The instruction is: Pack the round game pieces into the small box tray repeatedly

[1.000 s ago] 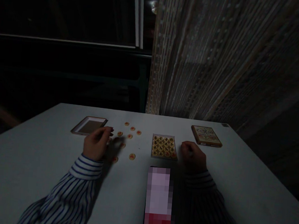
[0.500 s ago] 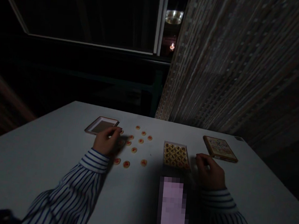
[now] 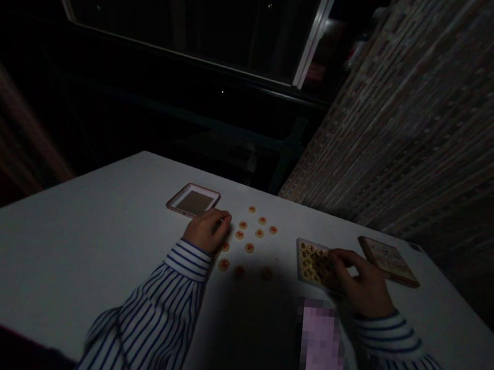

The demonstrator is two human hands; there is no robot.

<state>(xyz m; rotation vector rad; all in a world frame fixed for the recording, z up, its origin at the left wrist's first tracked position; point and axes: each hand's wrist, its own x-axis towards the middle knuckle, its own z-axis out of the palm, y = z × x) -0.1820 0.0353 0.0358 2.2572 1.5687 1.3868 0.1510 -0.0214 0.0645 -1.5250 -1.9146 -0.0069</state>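
Loose Chinese chess pieces (image 3: 249,247), round and pale with red characters, lie scattered mid-table. At their left edge is my left hand (image 3: 205,231), thumb and fingers pressed together and partly covering the nearest pieces. Whatever its fingertips hold, if anything, is hidden. To the right stands an open box (image 3: 297,261) holding rows of chess pieces with dark characters (image 3: 308,258). Over the box's right side, my right hand (image 3: 365,282) has its thumb and fingers closed at the pieces. What lies between those fingertips is too dark to make out.
An open shallow lid or tray (image 3: 171,205) lies behind my left hand. A flat printed box (image 3: 390,262) sits at the right on the white table (image 3: 89,229). A blurred pink shape (image 3: 324,345) is at the front. String curtains (image 3: 405,135) hang behind.
My right hand has moved left from beside the open box to over its pieces. My left hand stays by the red-marked pieces. The view has turned, shifting everything rightward.
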